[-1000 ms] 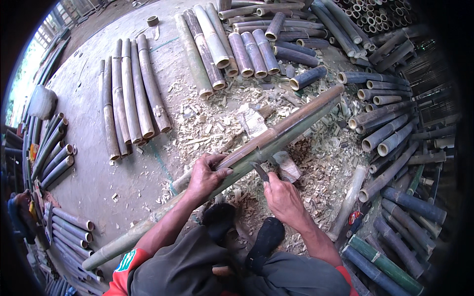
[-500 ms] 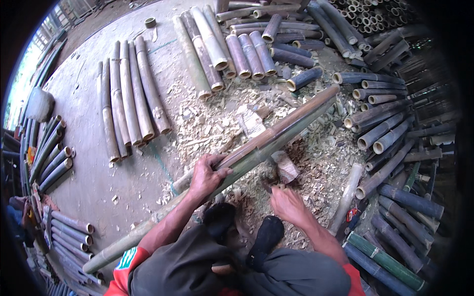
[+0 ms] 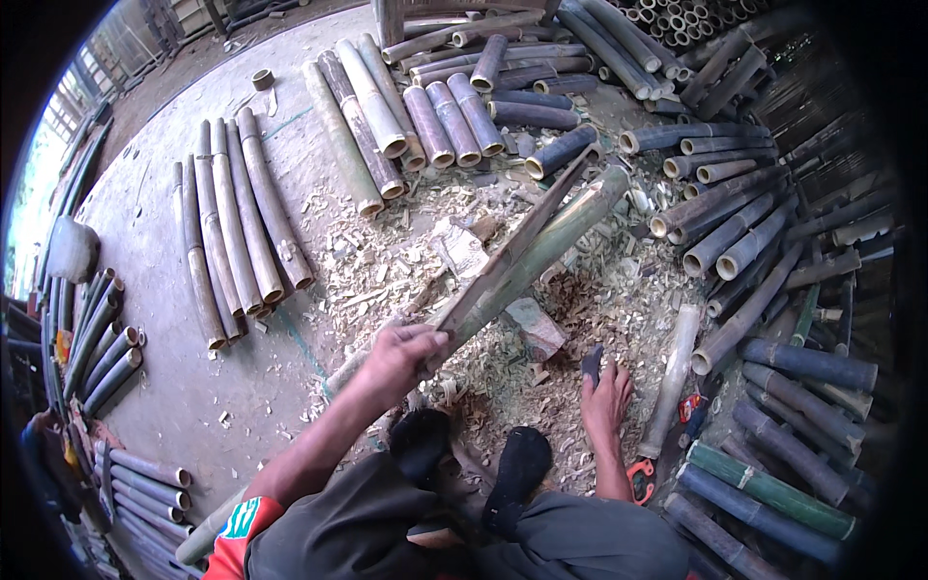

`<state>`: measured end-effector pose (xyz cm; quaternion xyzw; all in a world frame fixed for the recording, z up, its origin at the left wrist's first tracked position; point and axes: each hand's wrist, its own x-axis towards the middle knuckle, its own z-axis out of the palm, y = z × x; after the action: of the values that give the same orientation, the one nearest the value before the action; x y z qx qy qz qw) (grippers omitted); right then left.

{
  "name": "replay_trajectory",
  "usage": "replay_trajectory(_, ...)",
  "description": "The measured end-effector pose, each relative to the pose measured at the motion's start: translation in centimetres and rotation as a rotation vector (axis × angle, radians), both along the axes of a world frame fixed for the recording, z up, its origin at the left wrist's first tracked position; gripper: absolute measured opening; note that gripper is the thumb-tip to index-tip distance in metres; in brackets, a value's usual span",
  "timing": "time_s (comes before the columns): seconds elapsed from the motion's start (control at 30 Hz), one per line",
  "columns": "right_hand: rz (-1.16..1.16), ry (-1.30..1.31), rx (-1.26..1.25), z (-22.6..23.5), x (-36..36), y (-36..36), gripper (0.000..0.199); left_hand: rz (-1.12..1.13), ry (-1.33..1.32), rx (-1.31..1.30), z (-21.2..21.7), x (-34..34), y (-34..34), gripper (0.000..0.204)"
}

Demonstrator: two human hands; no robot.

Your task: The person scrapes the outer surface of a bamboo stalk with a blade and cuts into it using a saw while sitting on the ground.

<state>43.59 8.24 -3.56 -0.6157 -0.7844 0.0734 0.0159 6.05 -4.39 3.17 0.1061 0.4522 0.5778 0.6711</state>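
Before me, the dusty grey floor (image 3: 126, 242) carries scattered pale, flat chips (image 3: 372, 253), a row of long, slim, brown bamboo poles (image 3: 233, 217) to my left, and stout purplish bamboo tubes (image 3: 452, 120) farther off.

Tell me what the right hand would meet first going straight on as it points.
Past the dark tool just ahead of it, the right hand would probably meet the wood chips first if it is low; if higher, perhaps the held bamboo. Its height is unclear here.
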Motion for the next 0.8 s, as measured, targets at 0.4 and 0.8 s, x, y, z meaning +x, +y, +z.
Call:
replay_trajectory(0.4,-0.229,1.778,-0.516,10.4,-11.7,0.0,0.053,-0.271,1.085,0.302,3.2,5.0,-4.6,0.094)
replay_trajectory(0.8,-0.689,1.695,-0.101,6.6,3.1,-0.8,0.048,-0.58,1.215,-0.388,-0.9,-5.9,-21.7,0.102)
